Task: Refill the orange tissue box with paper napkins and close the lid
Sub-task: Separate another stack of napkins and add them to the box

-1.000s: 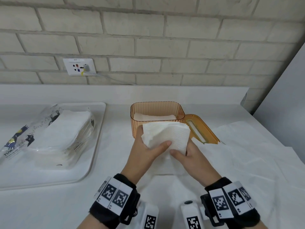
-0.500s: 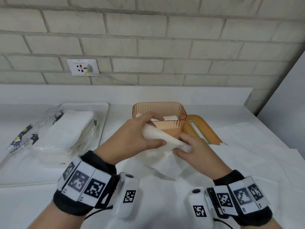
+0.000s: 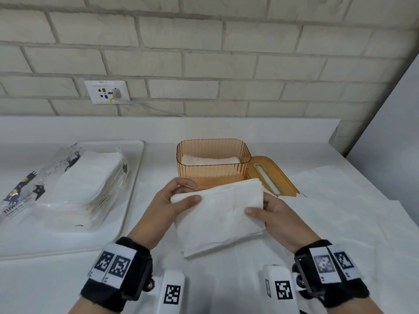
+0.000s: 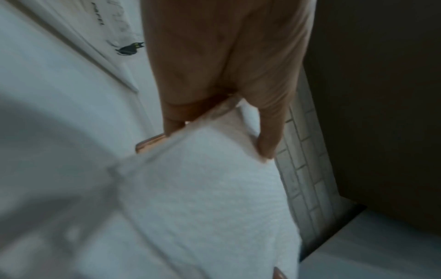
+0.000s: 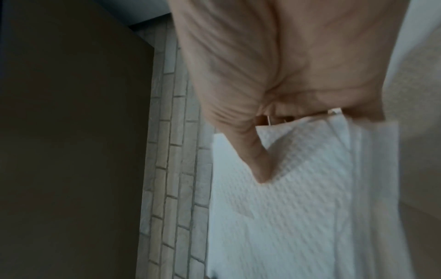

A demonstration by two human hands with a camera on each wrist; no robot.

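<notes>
From the head view, both hands held one folded stack of paper napkins (image 3: pixel 221 214) above the white worktop (image 3: pixel 340 223), just in front of the orange tissue box (image 3: pixel 213 164). The left hand (image 3: pixel 167 205) had its grip pinched on the stack's left edge, thumb on top; the right hand (image 3: pixel 276 220) pinched the right edge likewise. The box stood open with white napkins already inside, and its orange lid (image 3: pixel 272 175) lay just beside it on the right. On the left, a white tray (image 3: pixel 127 189) carried an opened napkin packet (image 3: pixel 74 184).

From the left wrist, blurred, the thumb and fingers (image 4: pixel 269 143) clamped the napkin stack's corner.

From the right wrist, the thumb (image 5: pixel 257 166) pressed on the embossed napkins, with the fingers underneath.
</notes>
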